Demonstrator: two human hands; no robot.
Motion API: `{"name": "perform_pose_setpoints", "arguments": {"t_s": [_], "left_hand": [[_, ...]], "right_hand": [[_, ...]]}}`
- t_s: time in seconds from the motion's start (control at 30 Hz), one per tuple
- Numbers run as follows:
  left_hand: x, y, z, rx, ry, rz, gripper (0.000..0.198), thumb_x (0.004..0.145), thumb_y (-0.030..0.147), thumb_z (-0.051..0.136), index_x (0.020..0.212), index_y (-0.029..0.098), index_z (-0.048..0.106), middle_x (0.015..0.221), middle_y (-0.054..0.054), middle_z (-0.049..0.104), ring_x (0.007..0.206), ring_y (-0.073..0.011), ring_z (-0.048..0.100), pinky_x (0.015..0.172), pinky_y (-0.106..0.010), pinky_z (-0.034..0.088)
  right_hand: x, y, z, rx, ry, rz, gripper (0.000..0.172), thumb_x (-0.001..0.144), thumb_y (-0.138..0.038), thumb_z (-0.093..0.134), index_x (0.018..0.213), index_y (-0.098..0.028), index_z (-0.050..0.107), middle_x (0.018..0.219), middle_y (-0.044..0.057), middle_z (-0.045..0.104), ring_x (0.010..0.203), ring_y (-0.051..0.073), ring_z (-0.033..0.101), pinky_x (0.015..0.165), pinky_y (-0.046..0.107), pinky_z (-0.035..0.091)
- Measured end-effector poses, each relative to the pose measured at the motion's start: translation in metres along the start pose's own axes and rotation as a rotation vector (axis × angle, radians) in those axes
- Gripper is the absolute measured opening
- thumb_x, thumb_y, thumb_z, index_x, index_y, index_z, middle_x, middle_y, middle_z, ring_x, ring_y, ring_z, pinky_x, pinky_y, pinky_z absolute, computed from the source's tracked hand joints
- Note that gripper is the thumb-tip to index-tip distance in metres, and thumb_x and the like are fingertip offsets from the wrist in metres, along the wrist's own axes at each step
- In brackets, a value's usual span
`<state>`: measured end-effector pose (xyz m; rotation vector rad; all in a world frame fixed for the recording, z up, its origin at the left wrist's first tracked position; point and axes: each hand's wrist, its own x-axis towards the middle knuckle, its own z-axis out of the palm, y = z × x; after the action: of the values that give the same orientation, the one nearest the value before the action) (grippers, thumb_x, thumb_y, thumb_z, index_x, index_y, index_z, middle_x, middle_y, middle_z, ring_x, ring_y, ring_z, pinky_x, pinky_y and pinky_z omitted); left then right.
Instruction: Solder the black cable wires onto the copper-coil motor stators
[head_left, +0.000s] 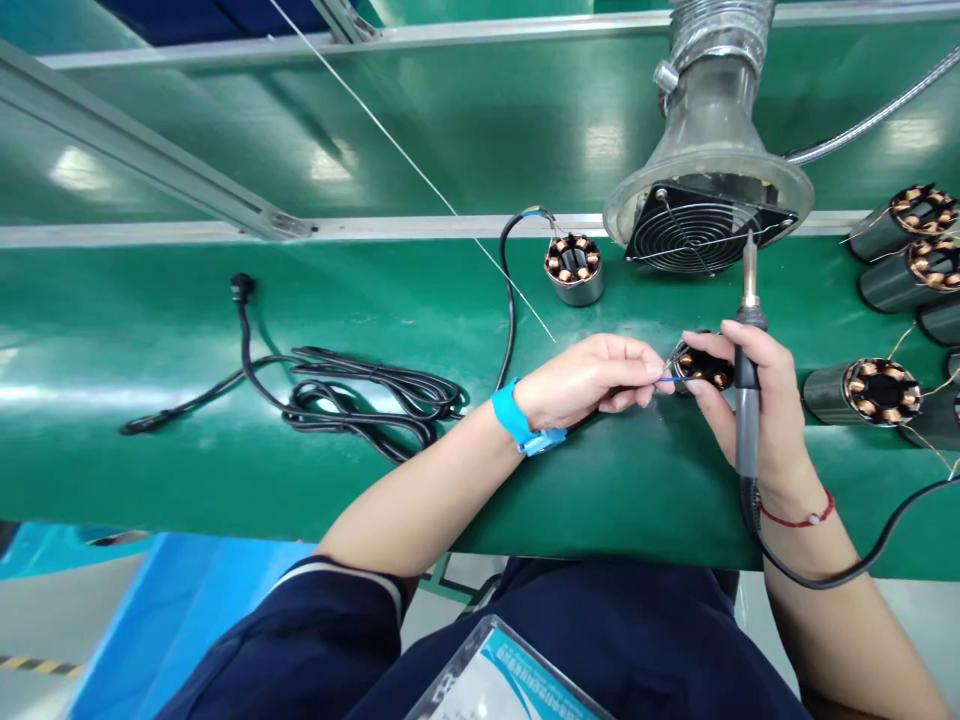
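My left hand (604,372), with a blue wrist strap, is closed in a pinch on the thin coloured wires (670,372) at the end of a black cable. A soldering iron (748,400) rests upright in my right hand (772,390), held between thumb and fingers, its tip pointing away from me. The right thumb and a fingertip also reach to a motor stator (709,370) with copper windings, just beyond the wires. My hand partly covers that stator. Whether the wires touch its leads I cannot tell.
A second stator (574,270) stands behind, wired to a black cable. Coiled black power cord (360,395) lies at left. A fume extractor hood (709,190) with a fan grille hangs at the back. Several stators (862,392) lie at right. The iron's cord (847,575) crosses my right forearm.
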<state>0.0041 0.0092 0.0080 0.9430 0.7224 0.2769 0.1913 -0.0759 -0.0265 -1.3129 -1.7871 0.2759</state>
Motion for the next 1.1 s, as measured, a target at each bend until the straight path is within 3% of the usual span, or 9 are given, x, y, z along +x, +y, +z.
{"name": "perform_pose_setpoints", "arguments": {"t_s": [0.17,0.37,0.57,0.67,0.77,1.0,1.1], "left_hand": [[-0.002,0.004,0.0,0.033,0.027,-0.015,0.017,0.073,0.027,0.069,0.071,0.01,0.064,0.054,0.002,0.054,0.043,-0.0024,0.036,0.04,-0.017,0.02],[0.002,-0.006,0.01,0.167,-0.015,-0.038,0.021,0.077,0.032,0.066,0.073,0.012,0.063,0.062,0.001,0.058,0.048,-0.0036,0.041,0.045,-0.017,0.029],[0.008,-0.016,0.028,0.434,0.1,0.117,0.025,0.082,0.028,0.057,0.063,0.013,0.055,0.061,0.002,0.054,0.058,-0.0065,0.044,0.058,-0.02,0.035],[0.002,-0.012,0.028,0.5,0.141,0.16,0.025,0.084,0.03,0.053,0.065,0.014,0.052,0.061,0.003,0.052,0.059,-0.0076,0.043,0.06,-0.021,0.035],[-0.004,0.002,0.012,0.631,0.285,0.211,0.022,0.083,0.033,0.052,0.07,0.015,0.054,0.062,0.004,0.048,0.06,-0.0086,0.041,0.06,-0.022,0.035],[-0.013,0.043,-0.06,0.934,0.67,0.246,0.019,0.08,0.032,0.05,0.071,0.015,0.053,0.066,0.002,0.049,0.064,-0.011,0.043,0.067,-0.025,0.038],[-0.017,0.045,-0.079,1.056,0.767,0.245,0.028,0.081,0.038,0.053,0.095,0.014,0.058,0.082,-0.002,0.056,0.076,-0.0145,0.049,0.074,-0.027,0.042]], "right_hand": [[0.0,0.001,-0.001,0.017,0.042,-0.019,0.06,0.086,-0.021,0.063,0.138,-0.032,0.037,0.111,0.003,0.069,0.102,0.019,0.066,0.088,0.039,0.054],[0.002,-0.003,0.007,0.029,0.13,-0.017,0.051,0.085,-0.014,0.062,0.13,-0.03,0.044,0.079,-0.005,0.064,0.07,0.012,0.063,0.07,0.03,0.053],[0.002,-0.007,0.015,0.011,0.22,0.027,0.047,0.085,-0.013,0.059,0.128,-0.026,0.046,0.078,-0.005,0.063,0.07,0.012,0.063,0.071,0.029,0.054],[0.001,-0.006,0.013,-0.013,0.208,0.037,0.046,0.086,-0.016,0.058,0.129,-0.025,0.046,0.083,-0.003,0.065,0.075,0.014,0.065,0.074,0.031,0.056],[0.0,-0.004,0.006,-0.023,0.228,0.081,0.043,0.086,-0.021,0.06,0.128,-0.024,0.048,0.089,0.001,0.067,0.083,0.016,0.067,0.08,0.035,0.056],[-0.006,-0.001,-0.006,-0.01,0.298,0.245,0.036,0.086,-0.027,0.059,0.122,-0.021,0.055,0.085,0.002,0.068,0.076,0.016,0.067,0.075,0.032,0.055],[-0.01,-0.001,-0.005,0.01,0.26,0.277,0.035,0.086,-0.031,0.059,0.119,-0.021,0.057,0.085,0.002,0.069,0.074,0.017,0.067,0.073,0.033,0.055]]}}
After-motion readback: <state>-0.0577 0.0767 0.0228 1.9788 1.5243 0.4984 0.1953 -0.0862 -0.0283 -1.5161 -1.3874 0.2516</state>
